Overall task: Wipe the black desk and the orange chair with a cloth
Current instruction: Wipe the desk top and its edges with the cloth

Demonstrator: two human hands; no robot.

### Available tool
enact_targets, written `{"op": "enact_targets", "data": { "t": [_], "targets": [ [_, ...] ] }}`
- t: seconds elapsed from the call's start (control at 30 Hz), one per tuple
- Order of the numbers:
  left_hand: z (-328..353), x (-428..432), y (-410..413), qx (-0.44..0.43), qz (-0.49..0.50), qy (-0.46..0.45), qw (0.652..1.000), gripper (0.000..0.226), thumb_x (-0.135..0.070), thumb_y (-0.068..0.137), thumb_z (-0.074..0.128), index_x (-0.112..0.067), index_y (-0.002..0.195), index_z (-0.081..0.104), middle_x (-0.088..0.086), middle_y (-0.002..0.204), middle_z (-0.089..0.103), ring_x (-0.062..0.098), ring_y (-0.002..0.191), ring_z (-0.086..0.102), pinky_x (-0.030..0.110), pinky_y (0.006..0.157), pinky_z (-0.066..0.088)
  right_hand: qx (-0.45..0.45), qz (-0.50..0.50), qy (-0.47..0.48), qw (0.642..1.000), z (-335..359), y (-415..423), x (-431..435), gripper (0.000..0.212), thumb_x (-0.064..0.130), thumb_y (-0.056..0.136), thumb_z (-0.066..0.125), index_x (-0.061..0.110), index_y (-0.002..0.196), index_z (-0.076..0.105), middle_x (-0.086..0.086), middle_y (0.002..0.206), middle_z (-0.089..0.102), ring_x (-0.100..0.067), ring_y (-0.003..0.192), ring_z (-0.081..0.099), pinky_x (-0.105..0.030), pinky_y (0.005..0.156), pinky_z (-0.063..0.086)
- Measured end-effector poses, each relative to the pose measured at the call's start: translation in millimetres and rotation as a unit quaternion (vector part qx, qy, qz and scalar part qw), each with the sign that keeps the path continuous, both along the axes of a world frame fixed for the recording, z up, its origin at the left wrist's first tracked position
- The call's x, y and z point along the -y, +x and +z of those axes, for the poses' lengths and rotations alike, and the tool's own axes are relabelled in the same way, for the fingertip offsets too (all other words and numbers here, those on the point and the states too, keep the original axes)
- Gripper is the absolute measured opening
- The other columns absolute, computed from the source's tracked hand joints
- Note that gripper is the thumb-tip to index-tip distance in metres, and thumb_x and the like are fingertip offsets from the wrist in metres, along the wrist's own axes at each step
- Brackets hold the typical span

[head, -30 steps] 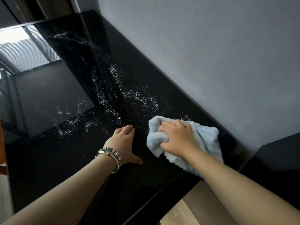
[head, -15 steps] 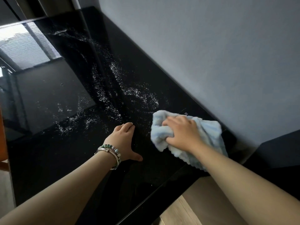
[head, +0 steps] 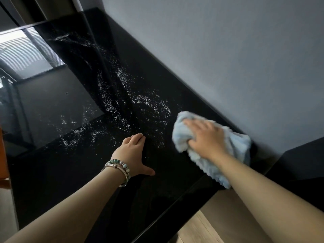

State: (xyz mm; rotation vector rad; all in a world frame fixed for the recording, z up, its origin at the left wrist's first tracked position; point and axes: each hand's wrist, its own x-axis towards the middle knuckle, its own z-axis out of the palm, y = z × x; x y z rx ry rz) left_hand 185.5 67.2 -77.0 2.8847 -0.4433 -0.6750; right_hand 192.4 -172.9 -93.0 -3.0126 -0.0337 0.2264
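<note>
Glossy and black, the counter is filling most of the frame, running from the upper left down to the lower right, with a grey wall standing along its far edge. At the far left edge of the frame, a strip of orange is showing beside the counter; whether it is the chair cannot be told. In the upper left, the surface is mirroring a window with blinds. White specks are lying scattered across the middle of the counter, in streaks and in a loose ring.

Left of centre, the left hand is resting flat on the counter, fingers straight and close together, thumb spread to the side, holding nothing. Beaded bracelets are circling its wrist.

Right of centre, the right hand is pressing down on a light blue cloth, its fingers curling into the bunched fabric at the front; motion blur is softening the fingers and the cloth's edge. The cloth is lying on the counter near the wall, just right of the ring of specks, and its lower end is reaching the counter's near edge, under the forearm.

At the bottom right, a wooden floor is showing below the counter's edge, and a dark block is sitting at the right edge of the frame beneath the wall.
</note>
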Motion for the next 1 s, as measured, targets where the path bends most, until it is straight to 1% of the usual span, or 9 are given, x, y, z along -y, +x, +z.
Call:
{"op": "enact_targets", "data": {
  "t": [0.1, 0.17, 0.3, 0.4, 0.57, 0.7, 0.87, 0.93, 1.0],
  "targets": [
    [0.5, -0.8, 0.6, -0.004, 0.003, 0.0, 1.0, 0.122, -0.067, 0.058, 0.072, -0.019, 0.149, 0.008, -0.012, 0.154, 0.006, 0.015, 0.142, 0.008, 0.03, 0.108, 0.032, 0.0, -0.229, 0.055, 0.972, 0.6, 23.3, 41.9, 0.053, 0.037, 0.086, 0.038, 0.04, 0.139, 0.029, 0.001, 0.146, 0.035, -0.032, 0.131, 0.032, -0.052, 0.107, 0.024],
    [-0.2, -1.3, 0.8, -0.004, 0.006, 0.002, 1.0, 0.122, -0.067, 0.057, 0.073, -0.018, 0.149, 0.009, -0.012, 0.154, 0.007, 0.016, 0.141, 0.009, 0.031, 0.108, 0.032, -0.012, -0.286, 0.077, 0.955, 3.5, 29.5, 38.9, 0.051, 0.035, 0.082, 0.039, 0.042, 0.133, 0.035, 0.0, 0.141, 0.041, -0.033, 0.129, 0.034, -0.06, 0.105, 0.024],
    [-2.8, -0.4, 0.7, 0.001, 0.01, 0.004, 1.0, 0.123, -0.066, 0.055, 0.074, -0.018, 0.149, 0.011, -0.011, 0.154, 0.009, 0.017, 0.141, 0.011, 0.031, 0.109, 0.03, 0.022, -0.107, 0.049, 0.993, 6.8, -6.2, -24.1, 0.046, 0.036, 0.077, 0.049, 0.04, 0.123, 0.048, 0.009, 0.126, 0.051, -0.025, 0.121, 0.044, -0.053, 0.098, 0.032],
    [-3.8, 1.1, 0.6, 0.009, 0.006, 0.004, 1.0, 0.123, -0.067, 0.055, 0.074, -0.019, 0.149, 0.011, -0.011, 0.154, 0.009, 0.016, 0.141, 0.01, 0.031, 0.109, 0.03, 0.008, 0.048, 0.034, 0.998, -1.3, -37.3, -43.3, 0.06, 0.042, 0.075, 0.04, 0.045, 0.135, 0.036, 0.017, 0.139, 0.04, -0.018, 0.128, 0.035, -0.042, 0.096, 0.03],
    [-10.5, -5.2, -6.5, 0.0, -0.001, -0.001, 1.0, 0.116, -0.068, 0.067, 0.064, -0.021, 0.15, -0.001, -0.011, 0.156, -0.008, 0.016, 0.145, -0.007, 0.037, 0.118, 0.009, 0.017, -0.247, 0.022, 0.969, -1.7, -15.1, 2.7, 0.056, 0.039, 0.088, 0.038, 0.036, 0.142, 0.028, 0.003, 0.15, 0.031, -0.031, 0.132, 0.03, -0.053, 0.104, 0.03],
    [-18.4, -18.9, -31.9, 0.06, 0.031, -0.016, 0.998, 0.094, -0.065, 0.081, 0.049, -0.03, 0.148, -0.006, -0.014, 0.155, -0.013, 0.013, 0.144, -0.012, 0.05, 0.115, 0.0, 0.032, -0.167, 0.004, 0.985, -8.0, -35.5, -51.4, 0.061, 0.045, 0.08, 0.036, 0.033, 0.14, 0.038, 0.003, 0.146, 0.039, -0.029, 0.128, 0.035, -0.055, 0.098, 0.032],
    [-24.2, -52.6, -64.6, 0.102, 0.09, -0.045, 0.99, 0.082, -0.057, 0.087, 0.046, -0.03, 0.149, -0.001, -0.015, 0.155, -0.01, 0.005, 0.138, -0.019, 0.05, 0.114, -0.005, 0.073, 0.029, -0.006, 0.997, -12.4, -66.3, -77.0, 0.059, 0.043, 0.061, 0.039, 0.025, 0.112, 0.063, -0.004, 0.11, 0.066, -0.031, 0.091, 0.063, -0.046, 0.066, 0.051],
    [-24.6, -68.7, -70.7, 0.117, 0.101, -0.053, 0.987, 0.08, -0.056, 0.088, 0.047, -0.029, 0.149, 0.003, -0.014, 0.155, -0.007, 0.004, 0.135, -0.019, 0.049, 0.114, -0.006, 0.097, -0.057, -0.007, 0.994, -10.3, -53.0, -45.5, 0.055, 0.037, 0.068, 0.043, 0.021, 0.118, 0.06, -0.009, 0.116, 0.062, -0.037, 0.097, 0.06, -0.05, 0.072, 0.05],
    [-24.7, -83.2, -76.8, 0.117, 0.109, -0.055, 0.986, 0.079, -0.055, 0.088, 0.046, -0.028, 0.149, 0.005, -0.014, 0.155, -0.004, 0.005, 0.136, -0.018, 0.05, 0.114, -0.006, 0.033, -0.208, -0.003, 0.978, -2.4, -45.7, -26.5, 0.054, 0.035, 0.083, 0.046, 0.025, 0.136, 0.043, -0.006, 0.14, 0.045, -0.037, 0.12, 0.044, -0.054, 0.094, 0.039]
  ]
}}
